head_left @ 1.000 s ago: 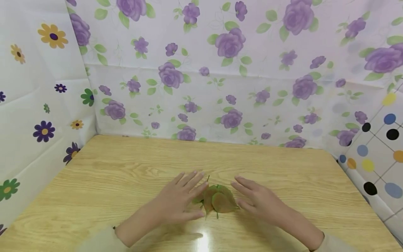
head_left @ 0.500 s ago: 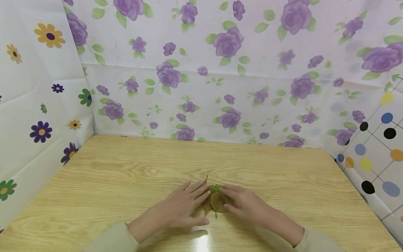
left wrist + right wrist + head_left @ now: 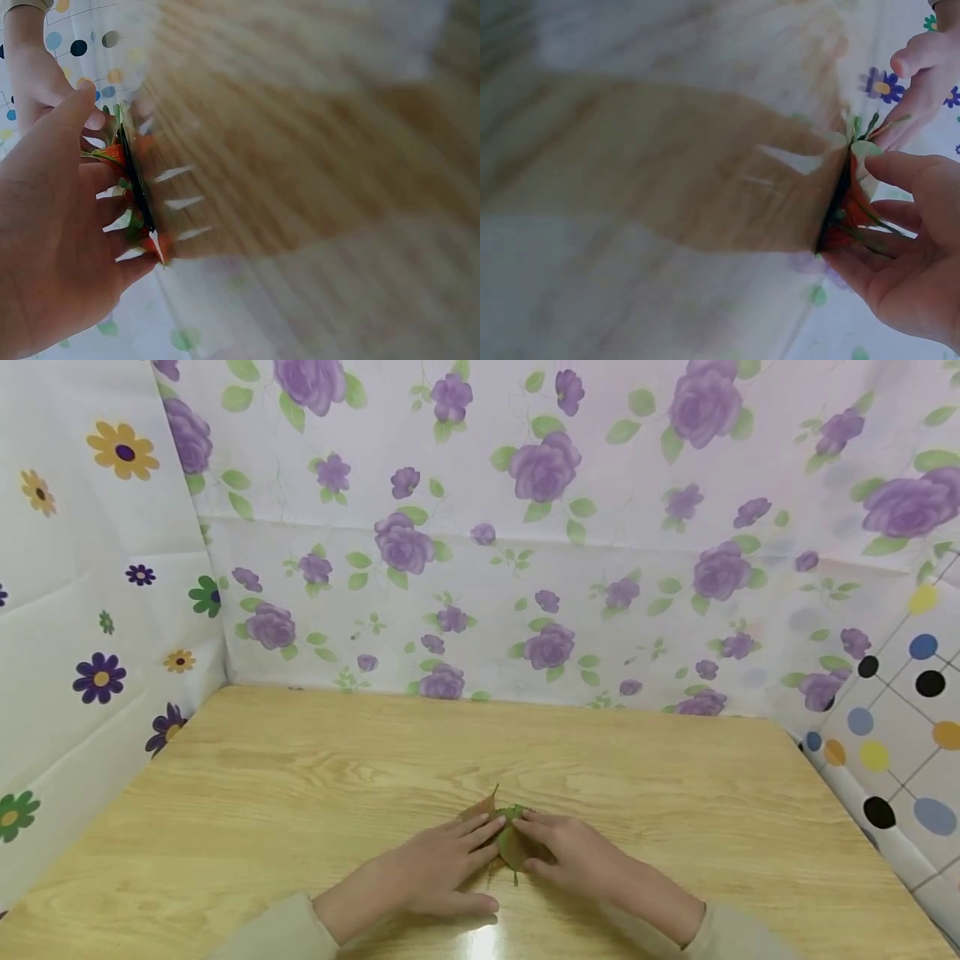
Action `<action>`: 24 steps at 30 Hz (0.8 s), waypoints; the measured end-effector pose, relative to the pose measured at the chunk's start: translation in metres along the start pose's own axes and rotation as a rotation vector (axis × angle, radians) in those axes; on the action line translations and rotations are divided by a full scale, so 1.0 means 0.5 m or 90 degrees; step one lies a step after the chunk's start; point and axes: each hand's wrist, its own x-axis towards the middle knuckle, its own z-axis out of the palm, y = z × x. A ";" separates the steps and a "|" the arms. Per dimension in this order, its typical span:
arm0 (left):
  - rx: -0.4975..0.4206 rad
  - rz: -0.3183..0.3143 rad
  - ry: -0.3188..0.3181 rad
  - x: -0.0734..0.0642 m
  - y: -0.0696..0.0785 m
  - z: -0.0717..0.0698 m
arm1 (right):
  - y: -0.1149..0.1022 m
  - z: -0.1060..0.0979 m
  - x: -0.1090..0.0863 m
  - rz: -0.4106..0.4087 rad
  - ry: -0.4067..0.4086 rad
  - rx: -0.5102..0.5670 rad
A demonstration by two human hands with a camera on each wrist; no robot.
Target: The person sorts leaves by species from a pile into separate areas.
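Note:
A small pile of leaves (image 3: 513, 852), green and reddish brown with thin stems, lies on the wood-grain table. My left hand (image 3: 431, 870) covers the pile's left side, fingers extended and thumb spread apart. A brown leaf (image 3: 480, 807) pokes out beyond its fingertips. From the other side my right hand (image 3: 581, 857) touches the leaves with its fingers. Orange-red and green leaf parts (image 3: 114, 154) show beside the left fingers in the left wrist view. In the right wrist view, red-orange leaves (image 3: 849, 206) sit by the right fingertips. Much of the pile is hidden under both hands.
The wood-grain table (image 3: 315, 760) spreads around the hands. Behind it hangs a cloth with purple roses (image 3: 547, 643). A daisy-patterned cloth (image 3: 67, 618) stands at the left, and a dotted cloth (image 3: 900, 760) at the right.
Both hands have moved inward over the leaves, the right hand going left and the left hand slightly right. More of the pile is covered, and a brown leaf shows above the left fingers.

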 end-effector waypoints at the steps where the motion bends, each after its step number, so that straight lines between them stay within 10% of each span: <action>1: -0.010 -0.003 -0.003 0.000 0.001 0.000 | 0.000 0.001 0.000 0.000 -0.003 -0.002; 24: 0.011 -0.004 -0.008 0.007 0.009 -0.003 | 0.004 0.001 0.013 -0.037 0.060 -0.053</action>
